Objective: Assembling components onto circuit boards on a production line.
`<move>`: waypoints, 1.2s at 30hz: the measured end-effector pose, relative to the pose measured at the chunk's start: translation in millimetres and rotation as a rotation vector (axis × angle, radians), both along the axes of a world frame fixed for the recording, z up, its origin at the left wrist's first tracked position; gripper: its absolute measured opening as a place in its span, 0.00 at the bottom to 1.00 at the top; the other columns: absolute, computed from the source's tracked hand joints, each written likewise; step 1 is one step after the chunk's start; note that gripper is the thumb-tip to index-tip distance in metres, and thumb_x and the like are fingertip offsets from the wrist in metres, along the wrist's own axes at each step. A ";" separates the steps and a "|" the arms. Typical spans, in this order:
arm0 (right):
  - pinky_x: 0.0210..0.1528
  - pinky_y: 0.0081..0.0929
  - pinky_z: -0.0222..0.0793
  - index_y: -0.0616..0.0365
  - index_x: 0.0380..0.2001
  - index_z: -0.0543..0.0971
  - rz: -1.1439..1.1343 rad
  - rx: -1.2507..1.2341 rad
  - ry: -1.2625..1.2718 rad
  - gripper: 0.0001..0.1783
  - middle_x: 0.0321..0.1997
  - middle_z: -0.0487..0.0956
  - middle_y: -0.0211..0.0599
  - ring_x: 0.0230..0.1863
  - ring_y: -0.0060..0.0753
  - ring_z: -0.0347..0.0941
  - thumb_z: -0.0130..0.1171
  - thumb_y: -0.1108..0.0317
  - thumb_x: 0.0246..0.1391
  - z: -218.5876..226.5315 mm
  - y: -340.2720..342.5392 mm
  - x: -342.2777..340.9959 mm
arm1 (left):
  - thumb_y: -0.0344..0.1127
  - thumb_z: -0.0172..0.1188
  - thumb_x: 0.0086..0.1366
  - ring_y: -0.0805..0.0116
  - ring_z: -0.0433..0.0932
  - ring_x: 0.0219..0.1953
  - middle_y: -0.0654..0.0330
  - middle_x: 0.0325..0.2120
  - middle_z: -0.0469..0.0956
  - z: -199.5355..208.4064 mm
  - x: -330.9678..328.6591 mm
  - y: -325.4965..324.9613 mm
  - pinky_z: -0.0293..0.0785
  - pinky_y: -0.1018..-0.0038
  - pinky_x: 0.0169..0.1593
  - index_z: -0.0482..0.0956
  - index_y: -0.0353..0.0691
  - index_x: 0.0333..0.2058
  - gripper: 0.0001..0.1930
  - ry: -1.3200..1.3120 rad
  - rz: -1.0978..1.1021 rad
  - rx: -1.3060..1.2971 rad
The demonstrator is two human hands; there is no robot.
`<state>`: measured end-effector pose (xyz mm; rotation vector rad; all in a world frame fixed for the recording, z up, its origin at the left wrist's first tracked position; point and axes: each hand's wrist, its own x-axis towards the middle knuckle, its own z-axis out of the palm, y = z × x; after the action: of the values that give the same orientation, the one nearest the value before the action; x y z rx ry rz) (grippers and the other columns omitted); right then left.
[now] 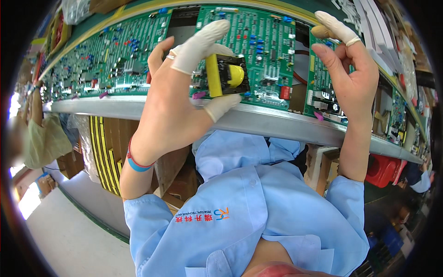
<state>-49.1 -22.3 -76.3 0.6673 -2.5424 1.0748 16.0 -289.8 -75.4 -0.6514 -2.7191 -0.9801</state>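
My left hand (173, 97) grips a transformer (226, 76) with a yellow-taped coil and a black frame. Thumb and fingers, in white finger cots, close round its sides, and it is held above a green circuit board (272, 60) covered with small parts. To the right, my right hand (348, 69) hovers over another circuit board (316, 87). Its index finger wears a white cot and another finger a tan one; thumb and index are apart, with nothing visible between them. The other fingers are partly curled.
A metal rail (277, 123) runs along the near edge of the row of boards. More boards (115, 64) extend leftward. Pink clips (318, 115) sit along the rail. Below are cardboard boxes (177, 180) and a red plastic container (383, 170). Another person (44, 134) is at far left.
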 end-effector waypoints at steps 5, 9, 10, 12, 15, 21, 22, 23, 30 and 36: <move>0.21 0.10 0.57 0.66 0.50 0.75 -0.112 -0.191 -0.132 0.24 0.35 0.80 0.35 0.18 0.10 0.61 0.64 0.80 0.47 22.1 -7.8 14.7 | 0.29 0.71 0.43 0.61 0.73 0.49 0.64 0.43 0.79 5.6 -26.4 25.2 0.41 0.52 0.67 0.58 0.46 0.65 0.48 0.023 -0.150 -0.306; 0.19 0.11 0.54 0.65 0.49 0.77 -0.107 -0.034 0.043 0.22 0.34 0.80 0.34 0.17 0.10 0.60 0.64 0.77 0.48 18.8 8.7 8.2 | 0.30 0.71 0.43 0.59 0.73 0.48 0.64 0.41 0.79 3.9 -35.4 34.9 0.43 0.52 0.66 0.58 0.46 0.65 0.48 0.011 -0.225 -0.430; 0.19 0.11 0.54 0.64 0.49 0.77 -0.115 -0.024 0.067 0.21 0.34 0.80 0.33 0.17 0.10 0.59 0.64 0.75 0.48 20.2 10.4 8.3 | 0.30 0.71 0.43 0.59 0.73 0.48 0.64 0.41 0.79 4.6 -38.6 39.1 0.43 0.52 0.66 0.58 0.46 0.65 0.48 0.001 -0.239 -0.437; 0.18 0.11 0.53 0.64 0.48 0.77 -0.121 -0.020 0.082 0.21 0.33 0.80 0.33 0.17 0.11 0.59 0.65 0.74 0.48 19.9 11.9 9.0 | 0.30 0.72 0.42 0.59 0.74 0.48 0.65 0.41 0.79 6.2 -41.6 44.0 0.44 0.52 0.66 0.58 0.47 0.65 0.49 0.064 -0.291 -0.445; 0.18 0.12 0.53 0.64 0.47 0.78 -0.093 0.022 0.111 0.20 0.33 0.80 0.32 0.17 0.11 0.58 0.65 0.73 0.49 14.2 12.1 9.1 | 0.33 0.69 0.48 0.57 0.74 0.45 0.56 0.36 0.76 25.1 -44.3 54.4 0.46 0.50 0.64 0.58 0.35 0.62 0.43 -0.056 -0.296 -0.539; 0.18 0.12 0.52 0.65 0.48 0.78 -0.080 0.018 0.061 0.20 0.33 0.79 0.32 0.17 0.11 0.58 0.65 0.74 0.49 12.3 8.7 10.6 | 0.37 0.69 0.50 0.55 0.75 0.41 0.52 0.31 0.75 31.5 -47.5 59.1 0.42 0.49 0.64 0.56 0.28 0.61 0.44 -0.194 -0.293 -0.648; 0.18 0.12 0.52 0.65 0.48 0.78 -0.078 0.018 0.061 0.20 0.33 0.79 0.32 0.17 0.11 0.58 0.65 0.74 0.49 15.1 7.1 13.6 | 0.37 0.69 0.50 0.54 0.75 0.41 0.52 0.30 0.75 31.1 -48.1 58.8 0.42 0.49 0.64 0.56 0.28 0.61 0.43 -0.195 -0.306 -0.657; 0.18 0.12 0.53 0.65 0.48 0.77 -0.066 -0.052 -0.027 0.21 0.33 0.79 0.32 0.17 0.11 0.58 0.65 0.74 0.49 20.3 4.1 18.6 | 0.37 0.69 0.50 0.54 0.75 0.41 0.52 0.30 0.75 35.1 -47.7 60.9 0.42 0.49 0.64 0.56 0.28 0.61 0.43 -0.196 -0.305 -0.657; 0.19 0.12 0.54 0.66 0.48 0.76 -0.050 -0.019 -0.056 0.21 0.34 0.79 0.33 0.18 0.11 0.58 0.64 0.75 0.50 22.3 4.0 20.8 | 0.34 0.67 0.51 0.55 0.75 0.38 0.54 0.27 0.74 42.0 -48.4 67.2 0.41 0.50 0.65 0.58 0.28 0.61 0.41 -0.280 -0.277 -0.665; 0.18 0.14 0.53 0.64 0.47 0.77 -0.054 0.042 0.141 0.20 0.33 0.78 0.32 0.18 0.12 0.58 0.64 0.74 0.49 4.3 9.3 8.5 | 0.23 0.60 0.44 0.53 0.74 0.37 0.53 0.25 0.74 37.8 -49.5 69.2 0.44 0.50 0.64 0.59 0.25 0.59 0.39 -0.224 -0.316 -0.772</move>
<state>-40.6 -13.0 -71.9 0.6565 -2.4540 0.9247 -33.5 -220.7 -37.6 -1.1722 -3.2383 0.0179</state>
